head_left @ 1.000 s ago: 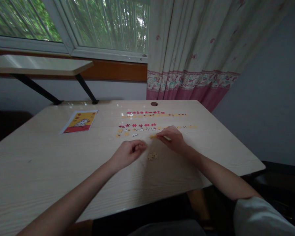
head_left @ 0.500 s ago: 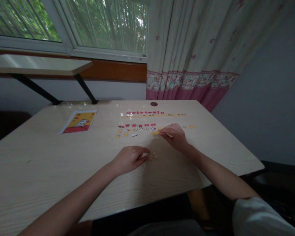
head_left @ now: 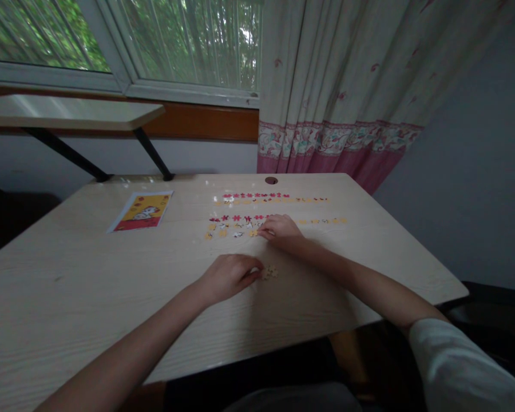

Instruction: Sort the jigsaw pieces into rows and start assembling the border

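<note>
My right hand (head_left: 283, 233) pinches a yellow puzzle piece (head_left: 254, 233) low over the table, at the end of the nearest short row. Left of that piece lies a white puzzle piece (head_left: 238, 234), and further left are yellow ones (head_left: 222, 233). My left hand (head_left: 232, 277) rests nearer to me, thumb and index finger closed at the edge of a small group of pale, face-down puzzle pieces (head_left: 271, 272). Its fingertips appear to grip one of them. The right hand covers part of the rows behind it.
Rows of red puzzle pieces (head_left: 248, 218) and yellow puzzle pieces (head_left: 278, 200) lie further back on the wooden table (head_left: 90, 297). A printed picture card (head_left: 142, 212) is at the left. A raised shelf (head_left: 68, 114) stands at the back left, and a round hole (head_left: 271, 180) sits near the back edge.
My right hand has moved left along the nearest row with the yellow piece. My left hand stays by the face-down pieces. The view has shifted slightly.
</note>
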A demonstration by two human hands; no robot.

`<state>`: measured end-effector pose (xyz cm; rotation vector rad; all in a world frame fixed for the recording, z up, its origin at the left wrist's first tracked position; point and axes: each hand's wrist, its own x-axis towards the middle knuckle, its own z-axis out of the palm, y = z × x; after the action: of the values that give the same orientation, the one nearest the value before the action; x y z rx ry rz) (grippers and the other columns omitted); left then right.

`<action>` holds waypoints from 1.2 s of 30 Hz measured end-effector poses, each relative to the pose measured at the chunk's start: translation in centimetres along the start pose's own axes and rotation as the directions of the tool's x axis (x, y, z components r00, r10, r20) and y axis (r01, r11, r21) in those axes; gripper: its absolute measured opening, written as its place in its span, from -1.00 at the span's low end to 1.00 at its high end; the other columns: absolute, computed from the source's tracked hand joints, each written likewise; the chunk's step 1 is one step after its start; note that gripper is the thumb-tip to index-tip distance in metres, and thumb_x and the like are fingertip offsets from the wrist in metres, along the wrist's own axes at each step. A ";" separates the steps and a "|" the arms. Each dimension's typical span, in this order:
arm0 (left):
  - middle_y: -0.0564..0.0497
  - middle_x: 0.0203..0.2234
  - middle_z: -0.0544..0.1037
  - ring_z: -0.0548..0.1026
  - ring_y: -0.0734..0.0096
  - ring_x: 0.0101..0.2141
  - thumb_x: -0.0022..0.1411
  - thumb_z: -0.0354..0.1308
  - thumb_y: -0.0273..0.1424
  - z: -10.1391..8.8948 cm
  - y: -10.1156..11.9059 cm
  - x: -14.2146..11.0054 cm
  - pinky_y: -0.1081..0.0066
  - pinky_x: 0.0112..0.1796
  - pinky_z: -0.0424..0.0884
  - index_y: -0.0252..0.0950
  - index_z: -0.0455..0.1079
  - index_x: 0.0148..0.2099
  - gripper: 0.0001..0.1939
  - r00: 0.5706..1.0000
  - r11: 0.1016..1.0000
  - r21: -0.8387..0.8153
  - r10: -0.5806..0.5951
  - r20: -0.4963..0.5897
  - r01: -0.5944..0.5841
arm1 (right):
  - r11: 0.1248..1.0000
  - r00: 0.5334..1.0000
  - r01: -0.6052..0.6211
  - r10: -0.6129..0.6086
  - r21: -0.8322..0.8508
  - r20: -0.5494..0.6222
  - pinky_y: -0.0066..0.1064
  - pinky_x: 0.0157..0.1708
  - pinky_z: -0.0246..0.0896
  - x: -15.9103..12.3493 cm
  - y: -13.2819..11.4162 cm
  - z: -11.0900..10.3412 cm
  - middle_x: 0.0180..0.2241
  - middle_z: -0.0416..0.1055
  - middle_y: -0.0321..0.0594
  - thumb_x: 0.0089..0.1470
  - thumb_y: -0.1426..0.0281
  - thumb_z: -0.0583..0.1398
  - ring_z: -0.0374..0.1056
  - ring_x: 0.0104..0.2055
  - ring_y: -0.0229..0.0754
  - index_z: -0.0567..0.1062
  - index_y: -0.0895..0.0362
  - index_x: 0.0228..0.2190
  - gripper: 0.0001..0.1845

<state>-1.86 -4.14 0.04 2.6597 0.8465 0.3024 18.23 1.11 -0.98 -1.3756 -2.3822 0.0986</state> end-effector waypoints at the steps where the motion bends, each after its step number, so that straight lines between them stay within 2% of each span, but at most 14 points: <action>1: 0.04 -0.44 0.54 0.47 0.41 -0.45 0.23 -0.01 -0.36 -0.1 0.1 0.0 0.48 -0.41 0.30 -0.23 0.43 -0.19 -0.80 1.000 1.000 -0.004 -0.012 0.004 0.012 | 1.000 0.999 -0.020 0.020 -0.008 0.027 -0.38 -0.27 0.03 0.2 -0.1 0.0 -0.35 0.48 -0.22 0.07 0.31 0.17 0.31 -0.25 -0.22 0.55 0.10 -0.39 -0.84; 5: 0.08 -0.54 0.50 0.42 0.45 -0.54 0.22 -0.01 -0.36 -0.4 0.4 0.1 0.50 -0.49 0.23 -0.22 0.42 -0.18 -0.79 0.998 0.998 -0.030 -0.058 0.025 0.059 | 0.999 0.996 -0.037 0.040 -0.039 0.081 -0.39 -0.25 0.06 0.4 -0.5 -0.4 -0.34 0.47 -0.21 0.06 0.33 0.17 0.30 -0.25 -0.23 0.55 0.09 -0.38 -0.84; 9: 0.07 -0.56 0.48 0.41 0.44 -0.54 0.22 -0.01 -0.34 -0.4 0.5 0.2 0.49 -0.49 0.22 -0.23 0.41 -0.09 -0.74 0.996 0.996 -0.054 -0.072 0.046 0.075 | 0.998 0.998 -0.016 0.020 -0.061 0.062 -0.37 -0.25 0.10 0.2 -0.2 -0.8 -0.37 0.47 -0.18 0.06 0.34 0.16 0.31 -0.28 -0.21 0.55 0.12 -0.38 -0.83; 12: 0.07 -0.57 0.46 0.40 0.43 -0.54 0.22 0.00 -0.33 -0.3 0.4 0.2 0.49 -0.48 0.22 -0.24 0.42 -0.10 -0.74 0.997 0.995 -0.067 -0.071 0.044 0.074 | 0.994 0.997 0.071 -0.070 0.079 -0.009 -0.42 -0.27 0.15 -0.6 0.1 -1.2 -0.42 0.46 -0.21 0.07 0.36 0.14 0.31 -0.33 -0.26 0.54 0.14 -0.38 -0.82; 14: 0.07 -0.57 0.46 0.40 0.44 -0.53 0.22 0.00 -0.33 -0.3 0.3 0.2 0.49 -0.47 0.22 -0.24 0.43 -0.13 -0.76 0.998 0.995 -0.082 -0.060 0.036 0.063 | 0.962 0.984 0.177 -0.166 0.205 -0.071 -0.46 -0.27 0.17 -1.5 0.1 -1.6 -0.42 0.46 -0.23 0.08 0.38 0.12 0.32 -0.34 -0.30 0.52 0.14 -0.39 -0.82; 16: 0.08 -0.57 0.44 0.39 0.45 -0.54 0.21 0.01 -0.34 -0.2 0.1 0.2 0.49 -0.47 0.21 -0.23 0.44 -0.17 -0.78 0.998 0.993 -0.103 -0.053 0.029 0.056 | 0.931 0.972 0.233 -0.217 0.281 -0.088 -0.46 -0.26 0.19 -2.6 -0.2 -2.0 -0.41 0.46 -0.24 0.08 0.38 0.13 0.32 -0.34 -0.31 0.51 0.14 -0.40 -0.84; 21: 0.12 -0.62 0.38 0.33 0.52 -0.58 0.13 0.08 -0.38 -0.2 -0.1 0.6 0.55 -0.54 0.18 -0.27 0.42 -0.29 -0.87 0.996 0.970 -0.227 -0.088 0.015 0.089 | 0.934 0.989 0.136 -0.148 0.330 0.013 -0.49 -0.31 0.20 -4.8 -1.3 -2.7 -0.39 0.45 -0.25 0.06 0.44 0.13 0.33 -0.35 -0.33 0.51 0.14 -0.36 -0.86; 23: 0.11 -0.59 0.37 0.32 0.54 -0.57 0.10 0.10 -0.42 -0.3 -0.2 0.7 0.56 -0.54 0.20 -0.29 0.40 -0.35 -0.93 0.996 0.955 -0.285 -0.090 -0.024 0.080 | 0.935 0.991 0.111 -0.128 0.338 0.028 -0.50 -0.33 0.20 -5.1 -1.5 -2.6 -0.38 0.44 -0.25 0.06 0.45 0.13 0.32 -0.35 -0.34 0.51 0.13 -0.33 -0.84; 26: 0.10 -0.56 0.38 0.32 0.55 -0.54 0.10 0.10 -0.45 -0.4 -0.3 0.6 0.56 -0.51 0.23 -0.30 0.38 -0.39 -0.95 0.984 0.949 -0.314 -0.073 -0.165 0.018 | 0.931 0.994 0.093 -0.108 0.354 0.022 -0.52 -0.38 0.18 -5.3 -1.7 -2.5 -0.40 0.44 -0.25 0.06 0.45 0.13 0.30 -0.39 -0.35 0.52 0.12 -0.32 -0.83; 30: 0.05 -0.52 0.40 0.35 0.52 -0.49 0.19 0.06 -0.43 -0.7 -0.4 0.2 0.54 -0.45 0.27 -0.31 0.36 -0.38 -0.89 0.925 0.969 -0.222 0.014 -0.380 -0.105 | 0.905 0.998 0.049 -0.057 0.423 0.006 -0.54 -0.46 0.15 -5.3 -2.3 -2.7 -0.43 0.44 -0.27 0.06 0.43 0.14 0.26 -0.47 -0.38 0.52 0.14 -0.33 -0.84; 33: 0.01 -0.48 0.41 0.36 0.51 -0.46 0.23 0.01 -0.44 -0.8 -0.4 -0.1 0.54 -0.44 0.28 -0.33 0.36 -0.36 -0.86 0.901 0.971 -0.141 0.117 -0.418 -0.191 | 0.875 1.000 0.025 -0.026 0.483 -0.005 -0.56 -0.49 0.13 -5.3 -2.8 -2.9 -0.47 0.43 -0.28 0.05 0.42 0.15 0.23 -0.50 -0.39 0.52 0.14 -0.34 -0.85; 36: -0.01 -0.48 0.40 0.36 0.51 -0.46 0.24 0.00 -0.45 -0.8 -0.4 -0.1 0.55 -0.46 0.27 -0.34 0.36 -0.35 -0.85 0.887 0.969 -0.116 0.149 -0.437 -0.220 | 0.856 1.000 0.011 -0.010 0.517 -0.004 -0.56 -0.50 0.12 -5.4 -3.1 -2.9 -0.50 0.42 -0.29 0.05 0.40 0.15 0.22 -0.51 -0.39 0.52 0.16 -0.36 -0.85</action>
<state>-2.41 -3.73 0.63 2.5564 0.6463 0.9874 19.18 -5.40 0.92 -1.0941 -2.1327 0.6847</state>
